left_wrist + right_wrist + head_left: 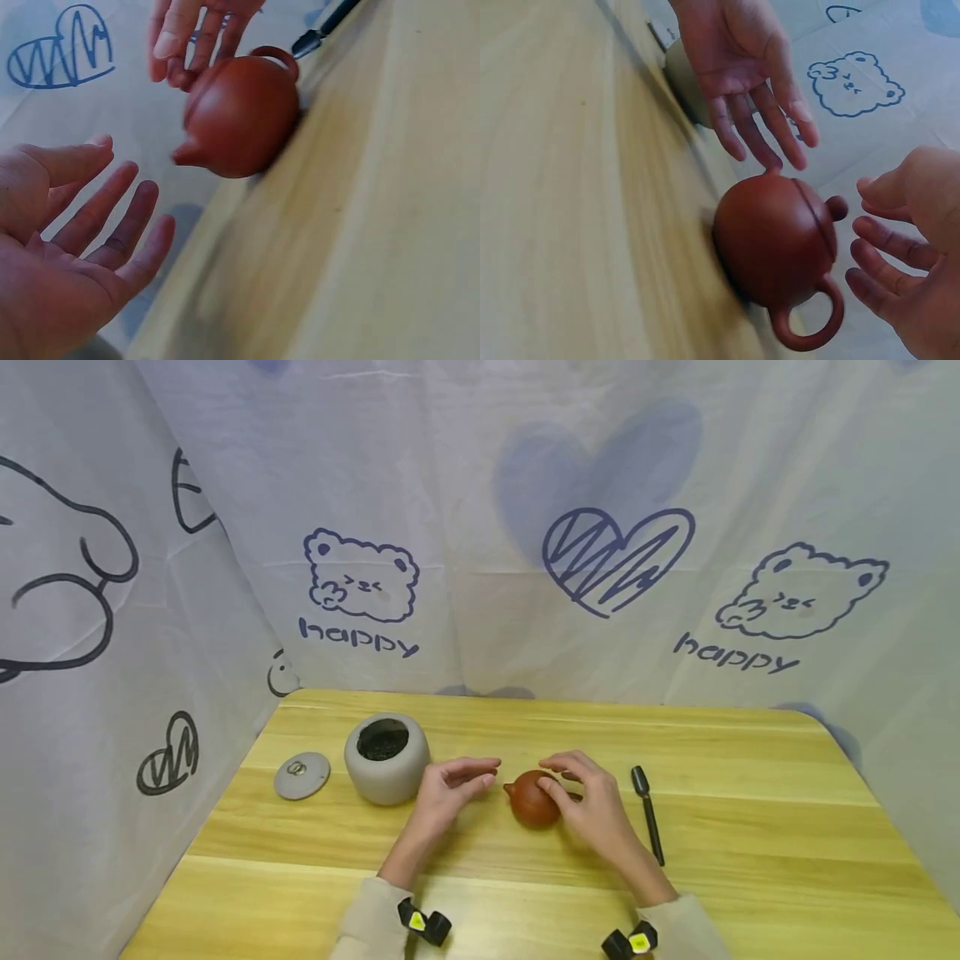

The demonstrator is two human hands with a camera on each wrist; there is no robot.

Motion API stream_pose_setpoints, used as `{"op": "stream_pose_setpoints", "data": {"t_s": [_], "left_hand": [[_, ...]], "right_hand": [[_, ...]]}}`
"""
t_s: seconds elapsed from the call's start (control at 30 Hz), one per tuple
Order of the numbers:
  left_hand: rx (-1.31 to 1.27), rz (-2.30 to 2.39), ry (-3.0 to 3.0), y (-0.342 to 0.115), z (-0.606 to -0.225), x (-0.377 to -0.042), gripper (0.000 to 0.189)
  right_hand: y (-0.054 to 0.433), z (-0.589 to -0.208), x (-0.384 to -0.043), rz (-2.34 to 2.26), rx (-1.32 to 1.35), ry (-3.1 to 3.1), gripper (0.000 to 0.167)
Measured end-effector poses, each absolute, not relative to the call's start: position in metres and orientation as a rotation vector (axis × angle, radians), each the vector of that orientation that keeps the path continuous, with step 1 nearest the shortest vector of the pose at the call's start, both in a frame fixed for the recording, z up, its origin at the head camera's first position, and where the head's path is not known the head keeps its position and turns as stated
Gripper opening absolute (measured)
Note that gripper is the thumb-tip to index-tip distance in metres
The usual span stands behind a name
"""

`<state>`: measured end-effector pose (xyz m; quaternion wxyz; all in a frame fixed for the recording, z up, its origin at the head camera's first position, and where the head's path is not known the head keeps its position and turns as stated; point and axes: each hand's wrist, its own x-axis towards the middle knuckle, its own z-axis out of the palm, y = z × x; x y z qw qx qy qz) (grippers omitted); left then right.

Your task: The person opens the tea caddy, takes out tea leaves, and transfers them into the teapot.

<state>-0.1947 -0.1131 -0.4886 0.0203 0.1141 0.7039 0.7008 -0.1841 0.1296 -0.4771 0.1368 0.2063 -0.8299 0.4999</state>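
A reddish-brown clay teapot (533, 799) sits upright on the table, its spout to the left and its ring handle (810, 341) to the right. Its lid has a round knob (837, 208). My left hand (447, 787) is off to the spout side, fingers extended and holding nothing; in the left wrist view a gap separates it from the pot. My right hand (592, 802) hovers by the lid and handle with loosely bent fingers. The right wrist view shows space between those fingertips and the knob.
Left of the hands stands a round grey jar (386, 781) with dark contents, uncapped. Its flat grey lid (302, 776) with a small ring lies beside it. A dark slender scoop (648, 817) lies right of the teapot. Printed cloth (472, 635) hangs behind the wooden table (765, 843).
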Motion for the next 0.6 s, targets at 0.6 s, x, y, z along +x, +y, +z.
{"op": "stream_pose_setpoints", "data": {"t_s": [0.6], "left_hand": [[0.631,2.277,2.366,-0.166,-0.427,-0.182,0.028]], "right_hand": [[0.097,-0.454,-0.192,1.590,0.654,-2.301,0.037]]}}
